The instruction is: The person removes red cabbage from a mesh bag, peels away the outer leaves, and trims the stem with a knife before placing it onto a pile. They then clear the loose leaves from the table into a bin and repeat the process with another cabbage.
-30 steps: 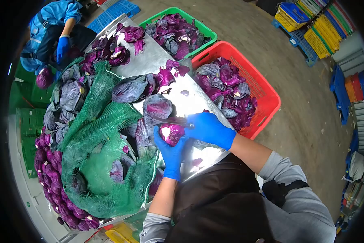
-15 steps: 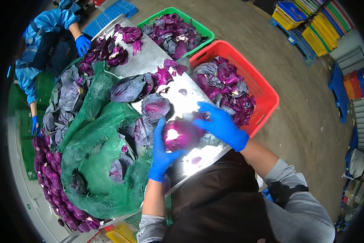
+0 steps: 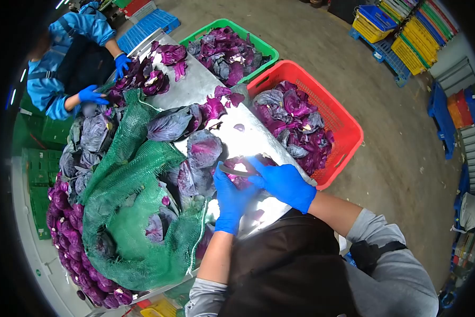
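My left hand [image 3: 231, 198] is closed around the near left side of a red cabbage [image 3: 239, 182], most of which is hidden by both hands. From the right, my right hand [image 3: 287, 184] reaches over it, fingers bent and slightly blurred. A dark, narrow, blade-like thing [image 3: 235, 170] runs from the right fingers across to the left fingertips; its handle cannot be seen. Purple leaves with white pieces [image 3: 258, 160] lie just behind the hands on the metal table [image 3: 248, 132]. Loose outer leaves [image 3: 204, 149] rest to the left, beside a green mesh sack [image 3: 142, 158].
A red crate [image 3: 343, 121] and a green crate [image 3: 271, 55], both holding cabbage leaves, stand along the table's far right side. Peeled cabbages [image 3: 71, 232] are piled at left. A co-worker [image 3: 73, 58] in blue gloves works at the far left end.
My hands have come closer together over the cabbage, the right one lower and the left one further right. The dark blade-like thing now shows. The co-worker's lower hand has moved up to the leaves.
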`<state>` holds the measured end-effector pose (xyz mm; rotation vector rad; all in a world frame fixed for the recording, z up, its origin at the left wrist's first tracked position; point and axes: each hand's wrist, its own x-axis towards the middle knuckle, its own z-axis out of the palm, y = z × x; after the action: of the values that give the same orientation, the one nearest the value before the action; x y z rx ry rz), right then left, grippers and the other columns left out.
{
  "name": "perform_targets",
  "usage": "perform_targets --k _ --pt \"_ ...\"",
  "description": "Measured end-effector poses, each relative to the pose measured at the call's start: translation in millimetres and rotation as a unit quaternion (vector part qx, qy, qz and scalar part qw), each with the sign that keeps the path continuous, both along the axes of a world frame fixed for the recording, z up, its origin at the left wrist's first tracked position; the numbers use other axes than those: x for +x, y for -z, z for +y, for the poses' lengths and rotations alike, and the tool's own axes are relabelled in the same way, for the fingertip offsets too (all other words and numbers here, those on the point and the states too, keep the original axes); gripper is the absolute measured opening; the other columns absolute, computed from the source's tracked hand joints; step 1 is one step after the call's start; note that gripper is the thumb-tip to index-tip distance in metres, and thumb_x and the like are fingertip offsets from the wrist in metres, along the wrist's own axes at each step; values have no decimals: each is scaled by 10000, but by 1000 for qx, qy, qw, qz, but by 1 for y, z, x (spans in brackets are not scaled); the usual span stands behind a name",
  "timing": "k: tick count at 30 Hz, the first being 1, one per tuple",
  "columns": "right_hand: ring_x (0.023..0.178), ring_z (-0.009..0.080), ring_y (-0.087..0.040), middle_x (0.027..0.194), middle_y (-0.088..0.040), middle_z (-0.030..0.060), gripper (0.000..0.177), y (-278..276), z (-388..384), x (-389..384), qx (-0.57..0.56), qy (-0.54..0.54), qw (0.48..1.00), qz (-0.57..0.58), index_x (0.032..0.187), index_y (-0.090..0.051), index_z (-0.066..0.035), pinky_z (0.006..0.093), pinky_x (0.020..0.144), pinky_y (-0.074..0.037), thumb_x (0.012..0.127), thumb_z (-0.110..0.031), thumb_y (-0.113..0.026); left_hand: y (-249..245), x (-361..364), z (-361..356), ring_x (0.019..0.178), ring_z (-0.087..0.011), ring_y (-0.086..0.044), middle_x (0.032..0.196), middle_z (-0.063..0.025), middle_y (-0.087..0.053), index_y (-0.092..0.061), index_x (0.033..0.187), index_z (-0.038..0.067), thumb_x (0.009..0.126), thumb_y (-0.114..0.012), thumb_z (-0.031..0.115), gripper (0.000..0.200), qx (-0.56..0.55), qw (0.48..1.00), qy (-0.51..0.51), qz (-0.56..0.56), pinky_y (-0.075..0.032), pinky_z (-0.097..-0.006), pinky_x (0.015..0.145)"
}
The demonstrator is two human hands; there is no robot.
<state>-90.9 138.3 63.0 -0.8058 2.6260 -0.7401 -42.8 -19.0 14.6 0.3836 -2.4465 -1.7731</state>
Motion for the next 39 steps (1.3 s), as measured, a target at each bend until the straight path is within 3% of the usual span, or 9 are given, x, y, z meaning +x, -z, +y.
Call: perform_targets --k 7,9,13,14,19,23,31,35,39 --pt "898 127 -646 1147 -620 63 446 34 1 -34 -100 -85 989 74 1198 -579 -98 288 695 -523 857 -385 -577 22 9 0 1079 -313 -488 1180 -174 -458 -327 1285 -18 510 -870 284 993 -37 998 -48 16 -406 -400 947" --pt "736 321 -643 822 -658 120 352 -2 2 -56 -45 -81 960 -263 1155 -598 -199 421 618 -510 863 -379 -517 22 14 6 991 -175 -536 1125 -94 -510 -404 1185 28 561 -845 111 768 -120 989 -60 53 -487 -309 848" --pt "779 325 -645 866 -663 138 272 50 -8 -48 -149 8 989 -8 993 -660 -159 439 674 -506 881 -319 -471 21 19 6 1116 -315 -454 1208 -195 -416 -271 1322 -55 501 -872 332 1088 -16 996 -84 26 -389 -411 959" --pt "785 329 -646 881 -659 152 264 44 -9 -56 -58 33 994 85 999 -659 -159 442 680 -506 886 -293 -461 4 26 16 1127 -325 -437 1237 -200 -388 -247 1332 -62 513 -861 364 1108 -154 985 -66 45 -373 -427 972" --pt "744 346 -642 916 -654 157 343 47 -13 -41 -156 -13 988 -4 1178 -579 -169 441 663 -507 891 -334 -485 10 28 7 1156 -271 -447 1277 -176 -400 -254 1341 -46 543 -874 251 1053 -133 986 -95 34 -374 -375 1004" --pt "854 178 -652 997 -670 90 379 5 -6 -8 -164 26 979 -117 1209 -578 -127 278 760 -512 917 -359 -509 17 25 -6 1142 -300 -461 1251 -192 -418 -270 1326 -30 530 -872 311 1055 -24 997 -64 33 -388 -380 982" --pt "798 240 -647 906 -656 103 322 17 -15 -14 -80 -17 996 23 1135 -615 -125 310 689 -525 904 -332 -528 -12 10 8 1102 -294 -492 1209 -182 -458 -342 1265 -14 515 -877 302 974 57 995 -79 -15 -423 -391 934" --pt "800 364 -630 891 -658 157 435 37 -14 -67 -23 10 995 -96 1041 -653 -135 436 719 -491 937 -453 -375 -1 36 30 1170 -335 -433 1299 -238 -377 -265 1325 -45 528 -862 331 1064 -255 963 -72 58 -367 -414 994" --pt "821 371 -627 859 -653 182 473 46 -18 -60 -98 3 995 -30 995 -666 -105 433 734 -487 867 -520 -479 -6 44 20 1206 -333 -401 1312 -232 -356 -216 1364 -48 536 -861 333 1116 -78 995 -67 19 -338 -407 1023"
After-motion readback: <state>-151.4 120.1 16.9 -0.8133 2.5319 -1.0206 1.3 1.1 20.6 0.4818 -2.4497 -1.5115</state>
